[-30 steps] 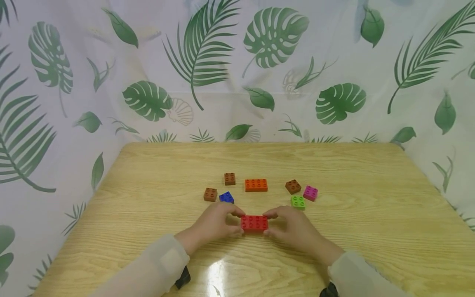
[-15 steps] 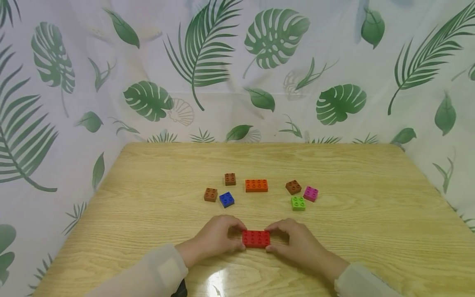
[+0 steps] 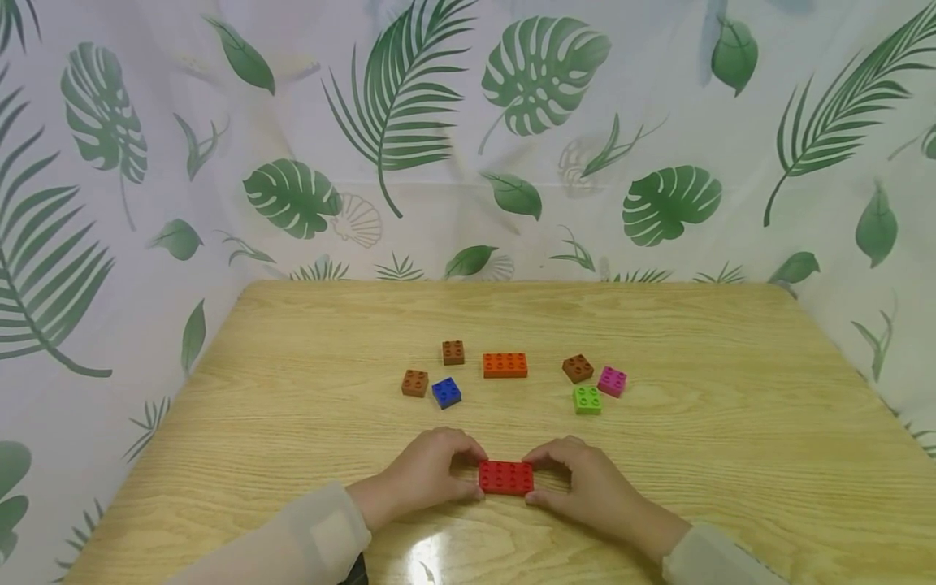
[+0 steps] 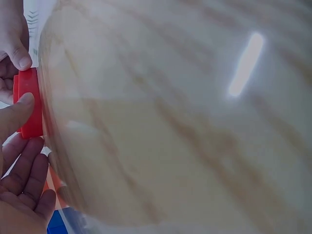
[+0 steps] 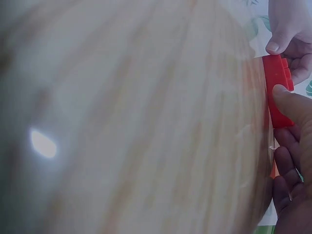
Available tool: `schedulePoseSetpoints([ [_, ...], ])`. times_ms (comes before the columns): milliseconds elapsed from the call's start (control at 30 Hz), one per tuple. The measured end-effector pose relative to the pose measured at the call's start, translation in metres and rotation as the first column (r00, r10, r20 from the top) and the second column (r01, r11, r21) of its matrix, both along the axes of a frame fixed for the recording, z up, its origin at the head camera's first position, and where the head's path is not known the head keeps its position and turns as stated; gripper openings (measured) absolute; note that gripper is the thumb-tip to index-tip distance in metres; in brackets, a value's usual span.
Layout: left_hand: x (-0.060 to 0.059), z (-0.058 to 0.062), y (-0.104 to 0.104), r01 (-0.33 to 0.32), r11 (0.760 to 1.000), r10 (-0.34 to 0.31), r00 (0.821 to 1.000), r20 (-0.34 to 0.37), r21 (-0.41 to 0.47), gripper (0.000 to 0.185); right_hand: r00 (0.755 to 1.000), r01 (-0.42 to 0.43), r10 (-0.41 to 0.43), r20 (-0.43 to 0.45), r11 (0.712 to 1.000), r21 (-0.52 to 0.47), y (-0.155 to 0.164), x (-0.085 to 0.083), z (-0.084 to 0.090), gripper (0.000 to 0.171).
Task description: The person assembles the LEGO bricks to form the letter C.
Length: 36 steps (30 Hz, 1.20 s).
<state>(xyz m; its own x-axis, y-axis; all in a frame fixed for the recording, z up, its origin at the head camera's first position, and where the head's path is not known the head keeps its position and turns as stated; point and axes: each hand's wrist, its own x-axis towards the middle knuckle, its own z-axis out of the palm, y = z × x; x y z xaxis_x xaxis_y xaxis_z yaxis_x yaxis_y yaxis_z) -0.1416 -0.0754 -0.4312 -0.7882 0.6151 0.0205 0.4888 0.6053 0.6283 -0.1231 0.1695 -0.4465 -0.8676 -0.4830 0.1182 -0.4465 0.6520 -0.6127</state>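
Observation:
A red eight-stud brick (image 3: 506, 478) lies flat on the wooden table (image 3: 731, 422) near its front edge. My left hand (image 3: 431, 471) pinches its left end between thumb and fingers. My right hand (image 3: 585, 479) pinches its right end the same way. In the left wrist view the red brick (image 4: 29, 103) shows at the far left between a thumb and a fingertip. The right wrist view has the red brick (image 5: 277, 87) at the far right, again with fingers on both ends.
Farther back lie an orange eight-stud brick (image 3: 504, 365), two brown bricks (image 3: 452, 352) (image 3: 414, 383), a blue brick (image 3: 446, 392), another brown brick (image 3: 578, 368), a pink brick (image 3: 612, 380) and a green brick (image 3: 587, 400). A leaf-print cloth (image 3: 468, 138) surrounds the table.
Both hands have drawn the red brick toward the table's front edge, away from the other bricks. The blue brick, partly hidden by the left hand before, now shows fully.

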Motion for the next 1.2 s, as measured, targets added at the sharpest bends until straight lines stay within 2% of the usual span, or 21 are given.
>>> schedulePoseSetpoints([
  [167, -0.001, 0.000, 0.000, 0.004, 1.000, -0.004, 1.000, -0.001, -0.010, 0.036, 1.000, -0.012, 0.012, 0.022, 1.000, 0.006, 0.001, 0.000, 0.001, 0.040],
  [333, -0.001, -0.001, 0.000, 0.013, 1.000, -0.013, 1.000, -0.010, -0.006, 0.037, 0.999, -0.003, 0.005, 0.051, 0.999, -0.041, 0.009, -0.003, 0.005, 0.044],
  [467, -0.001, -0.001, -0.001, 0.013, 1.000, -0.013, 1.000, -0.005, -0.004, 0.037, 0.999, 0.024, -0.026, -0.035, 0.997, -0.070, 0.019, -0.012, 0.009, 0.044],
  [600, -0.001, -0.001, -0.001, 0.013, 1.000, -0.013, 1.000, 0.009, -0.005, 0.037, 0.989, 0.082, -0.089, -0.117, 0.994, -0.068, 0.030, -0.022, 0.012, 0.046],
  [867, -0.001, 0.000, -0.001, 0.022, 1.000, -0.022, 1.000, 0.010, -0.001, 0.037, 0.960, 0.178, -0.190, -0.205, 0.981, -0.073, 0.051, -0.040, 0.014, 0.049],
  [1033, -0.002, 0.000, -0.001, 0.027, 1.000, -0.027, 1.000, 0.009, 0.009, 0.037, 0.945, 0.227, -0.239, -0.225, 0.971, -0.080, 0.059, -0.050, 0.008, 0.053],
  [1200, -0.002, 0.000, -0.002, 0.027, 1.000, -0.027, 1.000, 0.004, 0.011, 0.037, 0.947, 0.255, -0.263, -0.181, 0.964, -0.068, 0.063, -0.055, 0.004, 0.054],
])
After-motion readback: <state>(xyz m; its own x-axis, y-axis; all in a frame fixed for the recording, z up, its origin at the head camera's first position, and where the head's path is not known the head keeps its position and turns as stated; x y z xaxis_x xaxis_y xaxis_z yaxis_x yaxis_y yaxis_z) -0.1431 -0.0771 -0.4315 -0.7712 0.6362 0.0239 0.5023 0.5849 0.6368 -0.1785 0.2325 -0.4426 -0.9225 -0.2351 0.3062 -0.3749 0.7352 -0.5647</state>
